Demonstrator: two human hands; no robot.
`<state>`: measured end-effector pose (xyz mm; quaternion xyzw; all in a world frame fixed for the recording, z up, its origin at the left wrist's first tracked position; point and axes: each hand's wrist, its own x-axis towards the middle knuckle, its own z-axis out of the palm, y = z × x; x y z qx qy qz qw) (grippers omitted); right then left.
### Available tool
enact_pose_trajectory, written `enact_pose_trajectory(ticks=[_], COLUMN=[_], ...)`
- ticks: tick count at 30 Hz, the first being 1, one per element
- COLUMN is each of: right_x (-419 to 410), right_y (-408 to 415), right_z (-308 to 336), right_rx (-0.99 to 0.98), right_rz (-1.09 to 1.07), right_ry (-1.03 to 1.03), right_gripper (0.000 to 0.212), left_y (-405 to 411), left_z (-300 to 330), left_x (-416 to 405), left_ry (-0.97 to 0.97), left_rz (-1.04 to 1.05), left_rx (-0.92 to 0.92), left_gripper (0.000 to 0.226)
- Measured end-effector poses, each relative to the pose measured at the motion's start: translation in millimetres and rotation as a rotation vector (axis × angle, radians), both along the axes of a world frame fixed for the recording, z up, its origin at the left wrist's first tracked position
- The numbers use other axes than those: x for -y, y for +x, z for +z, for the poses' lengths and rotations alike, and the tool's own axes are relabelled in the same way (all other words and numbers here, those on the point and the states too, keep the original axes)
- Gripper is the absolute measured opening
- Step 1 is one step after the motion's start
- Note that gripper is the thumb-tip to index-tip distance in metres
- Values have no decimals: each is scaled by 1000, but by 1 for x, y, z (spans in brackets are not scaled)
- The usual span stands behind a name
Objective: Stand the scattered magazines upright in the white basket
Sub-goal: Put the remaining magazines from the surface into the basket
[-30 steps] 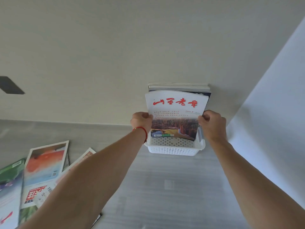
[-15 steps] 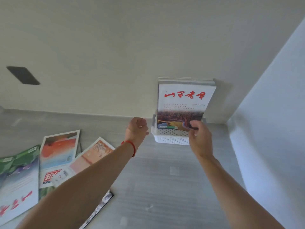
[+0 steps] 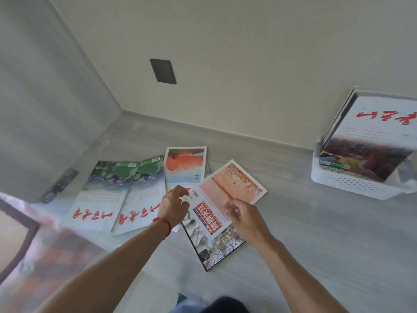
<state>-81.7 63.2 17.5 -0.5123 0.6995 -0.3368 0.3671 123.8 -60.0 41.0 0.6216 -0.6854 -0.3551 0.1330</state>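
My left hand (image 3: pixel 173 205) and right hand (image 3: pixel 244 216) both hover low over the pile of loose magazines on the grey floor (image 3: pixel 304 233). The landmark here is the white basket (image 3: pixel 352 185), which sits at the foot of the wall, well to the right of the pile. Several magazines already stand upright in it, the front one (image 3: pixel 370 141) showing red brush lettering above a reddish field.

Left of the basket, the peach-toned magazine (image 3: pixel 234 188) lies nearest to it, on top of the others. My right grip is loosely curled with the fingertips at that magazine's near edge; I cannot tell whether they have caught the cover. My left grip is half open, fingers bent, holding nothing I can make out. Under the peach one lies a dark-edged magazine (image 3: pixel 216 247), nearer to me. Farther left of the basket are the orange-and-blue magazine (image 3: pixel 185 166) and two green-topped magazines (image 3: pixel 106 193) side by side. A red cord (image 3: pixel 163 222) circles my left wrist.
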Motion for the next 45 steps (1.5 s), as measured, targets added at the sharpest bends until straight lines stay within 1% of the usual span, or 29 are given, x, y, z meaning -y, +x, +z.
enact_pose_trajectory(ticks=[4, 7, 10, 13, 15, 17, 19, 21, 23, 25, 27, 29, 31, 33, 34, 35, 36, 37, 38, 39, 40, 41, 42, 43, 44, 45], right_x=[41, 68, 94, 107, 112, 116, 119, 121, 123, 126, 127, 124, 118, 110, 107, 103, 99, 92, 83, 73, 61, 48, 34, 21, 9, -3], right_y=[85, 144, 187, 214, 222, 223, 220, 218, 217, 215, 209, 198, 180, 160, 150, 139, 128, 116, 102, 93, 85, 78, 70, 61, 50, 41], right_z=[-1, -3, -9, -15, -16, -14, -12, -11, -9, -7, -6, -7, -6, -3, 0, 3, 5, 6, 5, 6, 4, 2, -1, -5, -9, -11], right_rx=[-18, -78, -121, -195, -269, -328, -340, -339, -338, -326, -282, -222, -136, 40, 210, 471, 793, 1052, 1199, 1256, 1261, 1233, 1206, 1204, 1243, 1278], right_rz=[80, 121, 153, 194, 166, 105, 69, 69, 66, 47, -2, -69, -138, -299, -436, -600, -745, -840, -880, -892, -894, -900, -912, -913, -897, -884], right_ry=[41, 92, 125, 182, 186, 164, 166, 163, 142, 115, 104, 104, 106, 125, 164, 193, 200, 182, 157, 143, 134, 123, 109, 82, 30, -36], right_gripper=[22, 25, 34, 37, 37, 34, 31, 30, 30, 31, 30, 30, 29, 27, 29, 35, 44, 53, 60, 59, 51, 39, 34, 36, 41, 46], left_y=[77, 132, 179, 215, 229, 235, 235, 230, 223, 219, 215, 205, 190, 174, 166, 156, 145, 134, 122, 110, 100, 90, 82, 73, 63, 53], left_z=[-16, -31, -43, -55, -62, -67, -70, -70, -66, -56, -39, -17, 5, 18, 20, 20, 18, 15, 14, 12, 10, 6, 2, -1, -3, -2], left_x=[33, 56, 83, 101, 107, 109, 108, 106, 106, 109, 115, 121, 126, 126, 125, 124, 122, 118, 112, 105, 97, 88, 76, 65, 56, 47], left_ry=[-8, -4, -21, 76, 121, 57, -20, -50, -102, -180, -316, -462, -610, -748, -781, -792, -793, -787, -781, -779, -782, -781, -748, -677, -541, -323], left_rz=[-10, -37, -50, -71, -95, -127, -169, -246, -346, -376, -338, -266, -237, -258, -280, -306, -348, -398, -446, -483, -516, -533, -507, -423, -299, -164], left_rx=[104, 206, 350, 552, 591, 582, 603, 695, 758, 716, 658, 556, 408, 195, 80, -16, -99, -169, -223, -241, -228, -197, -165, -167, -213, -318], left_gripper=[34, 39, 53, 74, 78, 74, 64, 57, 59, 55, 47, 42, 39, 37, 36, 35, 35, 35, 36, 36, 34, 31, 26, 22, 22, 26])
